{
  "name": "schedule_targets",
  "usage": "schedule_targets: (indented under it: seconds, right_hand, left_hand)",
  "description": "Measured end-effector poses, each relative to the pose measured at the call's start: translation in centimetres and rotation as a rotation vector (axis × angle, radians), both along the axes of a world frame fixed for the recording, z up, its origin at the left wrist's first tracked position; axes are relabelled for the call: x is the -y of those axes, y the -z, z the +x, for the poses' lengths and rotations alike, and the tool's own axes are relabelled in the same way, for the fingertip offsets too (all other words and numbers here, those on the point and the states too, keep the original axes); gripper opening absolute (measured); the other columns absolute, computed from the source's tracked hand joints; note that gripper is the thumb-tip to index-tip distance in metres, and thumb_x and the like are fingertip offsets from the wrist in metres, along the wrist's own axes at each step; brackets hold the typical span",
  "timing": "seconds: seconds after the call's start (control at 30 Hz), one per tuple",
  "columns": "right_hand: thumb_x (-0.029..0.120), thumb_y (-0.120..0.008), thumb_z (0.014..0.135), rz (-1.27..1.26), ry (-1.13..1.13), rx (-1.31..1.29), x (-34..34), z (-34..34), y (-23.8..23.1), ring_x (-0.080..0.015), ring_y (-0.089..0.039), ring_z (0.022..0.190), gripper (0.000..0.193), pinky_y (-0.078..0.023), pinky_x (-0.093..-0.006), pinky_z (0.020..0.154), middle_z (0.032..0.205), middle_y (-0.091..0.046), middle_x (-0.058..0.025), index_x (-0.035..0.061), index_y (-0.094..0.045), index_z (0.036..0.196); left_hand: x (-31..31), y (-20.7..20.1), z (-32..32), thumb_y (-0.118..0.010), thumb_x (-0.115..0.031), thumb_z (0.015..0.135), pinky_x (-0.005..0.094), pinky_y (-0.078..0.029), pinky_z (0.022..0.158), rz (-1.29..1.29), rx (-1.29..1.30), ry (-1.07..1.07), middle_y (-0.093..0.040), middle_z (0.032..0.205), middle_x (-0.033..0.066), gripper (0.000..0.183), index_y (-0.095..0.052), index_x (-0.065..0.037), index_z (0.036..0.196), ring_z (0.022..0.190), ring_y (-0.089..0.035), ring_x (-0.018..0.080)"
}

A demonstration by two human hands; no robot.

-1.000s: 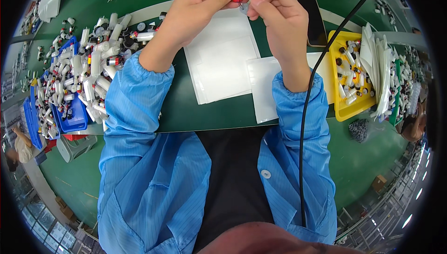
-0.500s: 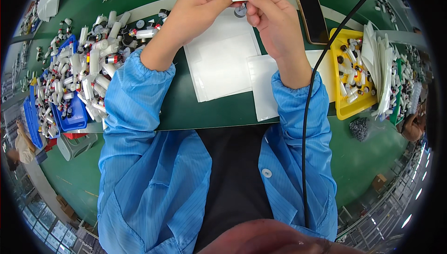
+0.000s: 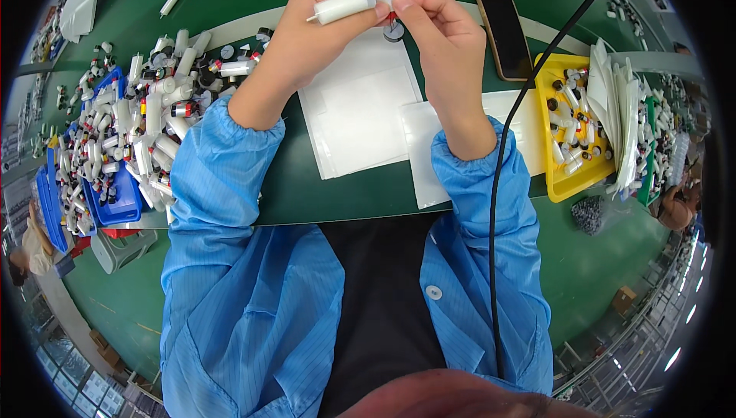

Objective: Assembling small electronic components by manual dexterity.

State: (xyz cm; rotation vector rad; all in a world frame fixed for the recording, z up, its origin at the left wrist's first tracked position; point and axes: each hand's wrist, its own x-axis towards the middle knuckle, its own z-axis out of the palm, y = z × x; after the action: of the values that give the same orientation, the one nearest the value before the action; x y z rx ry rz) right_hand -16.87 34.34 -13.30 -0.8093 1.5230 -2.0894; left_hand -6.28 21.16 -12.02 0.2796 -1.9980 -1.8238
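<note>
My left hand (image 3: 310, 39) is closed on a white plastic cylinder (image 3: 343, 7), which has a thin tip at its left end and a clear band at its right. Red and black leads run between my fingertips, and a small round grey disc (image 3: 393, 32) hangs below them. Opposite, my right hand (image 3: 451, 39) pinches a small white label (image 3: 386, 0) at the leads; most of the label is hidden by the fingers. Beneath both hands lie white sheets (image 3: 356, 123), some in clear sleeves.
Left of my arm is a heap of white cylinders (image 3: 153, 115) with blue trays (image 3: 119, 207). To the right are a phone (image 3: 502, 35), a yellow tray (image 3: 563, 188) of small parts and stacked white sheets (image 3: 625, 119). A black cable (image 3: 498, 211) crosses before my right arm.
The white cylinder has come lower and left, now showing its whole length. The label, which stuck out flat between my hands, is now mostly covered by the right fingertips.
</note>
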Motion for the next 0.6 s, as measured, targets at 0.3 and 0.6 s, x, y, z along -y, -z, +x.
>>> schedule_targets:
  seconds: [0.3,0.6]
  right_hand:
    - [0.019,-0.065,0.096,-0.162,-0.558,0.713,0.1,-0.8,0.4,-0.0114,-0.055,0.092,0.023,-0.042,-0.0278,0.081,0.102,-0.061,-0.0032,0.005,-0.06,0.113]
    - [0.008,-0.066,0.094,0.048,-0.206,0.127,0.3,-0.2,3.3,-0.0054,-0.054,0.081,0.017,-0.043,-0.02,0.075,0.092,-0.062,0.0008,0.0015,-0.063,0.108]
  left_hand:
    - [-0.6,-1.1,1.6,-0.064,-0.003,0.095,0.0325,-0.054,0.096,0.401,-0.068,0.171,-0.069,0.119,0.0129,0.035,-0.062,0.004,0.129,0.107,-0.067,0.0198]
    - [11.4,-6.1,1.0,-0.077,-0.017,0.084,0.0301,-0.056,0.078,-0.721,0.404,-0.128,-0.075,0.102,0.0128,0.044,-0.063,0.001,0.122,0.09,-0.071,0.017]
